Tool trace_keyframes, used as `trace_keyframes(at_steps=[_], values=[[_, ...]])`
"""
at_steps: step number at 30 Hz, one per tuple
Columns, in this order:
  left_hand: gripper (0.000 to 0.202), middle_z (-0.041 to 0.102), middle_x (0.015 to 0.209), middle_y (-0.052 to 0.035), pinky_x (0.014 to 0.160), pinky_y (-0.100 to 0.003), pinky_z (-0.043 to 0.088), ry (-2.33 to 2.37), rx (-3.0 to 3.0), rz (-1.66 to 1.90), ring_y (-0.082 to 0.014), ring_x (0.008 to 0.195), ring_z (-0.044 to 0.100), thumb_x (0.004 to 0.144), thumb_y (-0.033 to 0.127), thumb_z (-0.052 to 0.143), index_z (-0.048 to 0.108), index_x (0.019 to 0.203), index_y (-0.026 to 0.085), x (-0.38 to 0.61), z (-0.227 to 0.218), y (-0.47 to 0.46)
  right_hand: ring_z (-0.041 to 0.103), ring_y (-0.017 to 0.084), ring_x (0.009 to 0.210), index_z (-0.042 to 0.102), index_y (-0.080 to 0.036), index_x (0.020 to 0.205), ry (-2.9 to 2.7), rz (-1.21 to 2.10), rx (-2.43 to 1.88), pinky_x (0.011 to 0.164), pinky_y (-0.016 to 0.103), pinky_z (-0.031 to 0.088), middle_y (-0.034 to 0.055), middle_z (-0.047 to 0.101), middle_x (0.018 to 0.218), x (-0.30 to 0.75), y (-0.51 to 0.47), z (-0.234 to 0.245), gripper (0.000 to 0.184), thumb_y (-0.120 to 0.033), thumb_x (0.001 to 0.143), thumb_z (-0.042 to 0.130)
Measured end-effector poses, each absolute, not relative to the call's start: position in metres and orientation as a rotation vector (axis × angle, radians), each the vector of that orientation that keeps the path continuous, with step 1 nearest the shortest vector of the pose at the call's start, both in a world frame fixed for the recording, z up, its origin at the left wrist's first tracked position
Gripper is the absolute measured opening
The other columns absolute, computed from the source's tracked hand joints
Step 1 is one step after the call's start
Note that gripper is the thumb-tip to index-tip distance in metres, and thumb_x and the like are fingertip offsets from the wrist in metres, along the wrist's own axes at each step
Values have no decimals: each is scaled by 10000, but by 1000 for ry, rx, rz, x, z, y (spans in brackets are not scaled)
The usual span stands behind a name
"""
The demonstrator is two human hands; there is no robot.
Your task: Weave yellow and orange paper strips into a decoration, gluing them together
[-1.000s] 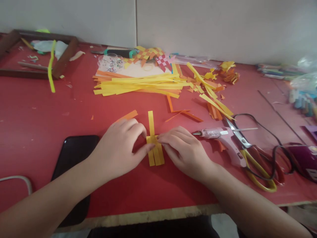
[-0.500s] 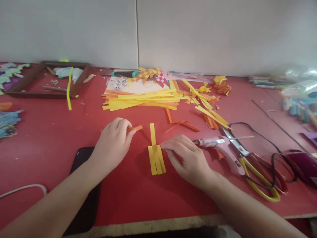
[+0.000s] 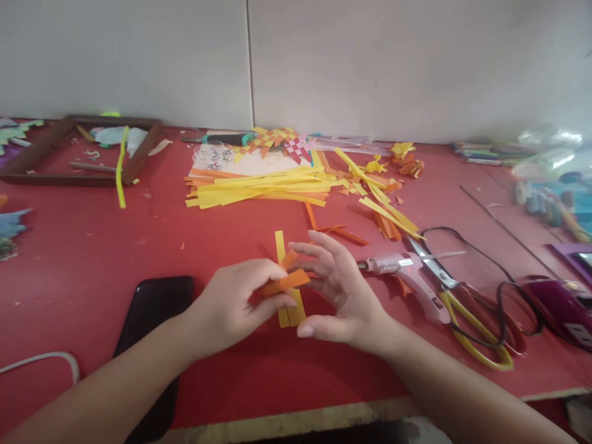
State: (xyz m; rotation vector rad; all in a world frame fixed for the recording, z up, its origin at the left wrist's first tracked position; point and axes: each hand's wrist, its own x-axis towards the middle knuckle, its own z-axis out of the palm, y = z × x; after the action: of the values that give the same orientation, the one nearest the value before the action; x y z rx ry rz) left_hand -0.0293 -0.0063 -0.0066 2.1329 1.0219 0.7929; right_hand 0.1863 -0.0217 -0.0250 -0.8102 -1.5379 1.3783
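Observation:
My left hand (image 3: 240, 293) grips folded orange paper strips (image 3: 290, 281) between thumb and fingers, their ends pointing right. Beneath them on the red table lie folded yellow paper strips (image 3: 296, 311), with one narrow strip (image 3: 280, 245) reaching away from me; the middle is covered by my left hand and the orange paper. My right hand (image 3: 340, 293) is open just to the right, thumb and fingers spread around the orange ends. Whether its fingertips touch the orange paper I cannot tell.
A black phone (image 3: 152, 320) lies at left. Right are a pink glue gun (image 3: 411, 271), scissors (image 3: 476, 333) and a black cord (image 3: 467, 233). Behind lie yellow strips (image 3: 259, 188), orange pieces (image 3: 354, 235), a woven paper piece (image 3: 268, 140) and a brown frame (image 3: 60, 179).
My left hand has moved right with the orange strips, over the yellow piece. My right hand has left the yellow strip's edge and spread its fingers. The view has shifted slightly.

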Motion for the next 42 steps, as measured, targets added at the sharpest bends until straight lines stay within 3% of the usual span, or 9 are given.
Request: trace_keyframes(at_steps=[2, 6, 8, 12, 17, 23, 35, 39, 42], values=[[162, 637, 699, 46, 546, -213, 408, 917, 2156, 624, -108, 579, 572, 910, 351, 630, 594, 829, 215, -27, -6, -5, 621, 186, 1147, 387, -385, 1407, -1523, 1445, -834, 959, 341, 556, 65, 530, 1377, 185, -22, -23, 851, -285, 705, 858], [137, 670, 795, 9, 618, -220, 439, 772, 2227, 500, -134, 705, 624, 952, 307, 563, 589, 864, 205, -27, -8, -3, 677, 157, 897, 657, -245, 1066, -1565, 1378, -942, 789, 291, 590, 52, 668, 1006, 185, -20, -18, 233, -266, 844, 721], [103, 676, 841, -7, 664, -227, 452, 730, 2263, 514, -146, 759, 630, 947, 295, 573, 581, 905, 201, -28, -10, -2, 670, 140, 809, 682, -227, 940, -1604, 1263, -992, 715, 259, 580, 37, 673, 892, 186, -18, -15, 88, -234, 853, 700], [155, 631, 783, -8, 633, -227, 441, 708, 2296, 587, -140, 697, 578, 950, 336, 559, 553, 919, 184, -31, -7, -3, 671, 132, 812, 684, -228, 930, -1634, 1228, -991, 719, 249, 574, 31, 680, 901, 188, -16, -13, 113, -211, 826, 723], [140, 618, 759, 3, 625, -211, 442, 649, 2273, 601, -115, 658, 556, 982, 229, 445, 539, 888, 187, -31, -3, -3, 675, 115, 776, 632, -223, 1089, -1568, 1494, -950, 692, 243, 582, 34, 695, 940, 186, -19, -13, 218, -248, 877, 677], [103, 721, 884, -1, 645, -218, 479, 756, 2243, 594, -130, 725, 668, 943, 230, 521, 587, 1021, 218, -32, -3, -2, 652, 114, 734, 651, -207, 830, -1503, 1374, -1001, 654, 233, 563, 11, 674, 798, 185, -17, -15, 74, -237, 830, 718], [158, 693, 973, -56, 789, -314, 545, 856, 2182, 952, -188, 889, 679, 884, 179, 618, 588, 1024, 245, -30, -5, -4, 668, 111, 706, 639, -213, 791, -1445, 1088, -1051, 658, 234, 586, -9, 678, 754, 183, -17, -15, 95, -166, 816, 718], [77, 694, 870, -25, 723, -283, 538, 936, 2202, 998, -161, 789, 672, 905, 186, 612, 606, 960, 241, -29, -6, -2, 670, 119, 746, 621, -221, 854, -1412, 1090, -1062, 677, 242, 589, -5, 666, 803, 184, -17, -17, 138, -219, 807, 750], [50, 700, 879, -24, 714, -259, 550, 968, 2115, 1004, -149, 793, 675, 907, 193, 611, 619, 943, 226, -29, -8, -1, 678, 136, 838, 596, -238, 971, -1457, 1142, -1032, 732, 261, 596, 8, 670, 893, 185, -16, -17, 274, -256, 776, 788]])
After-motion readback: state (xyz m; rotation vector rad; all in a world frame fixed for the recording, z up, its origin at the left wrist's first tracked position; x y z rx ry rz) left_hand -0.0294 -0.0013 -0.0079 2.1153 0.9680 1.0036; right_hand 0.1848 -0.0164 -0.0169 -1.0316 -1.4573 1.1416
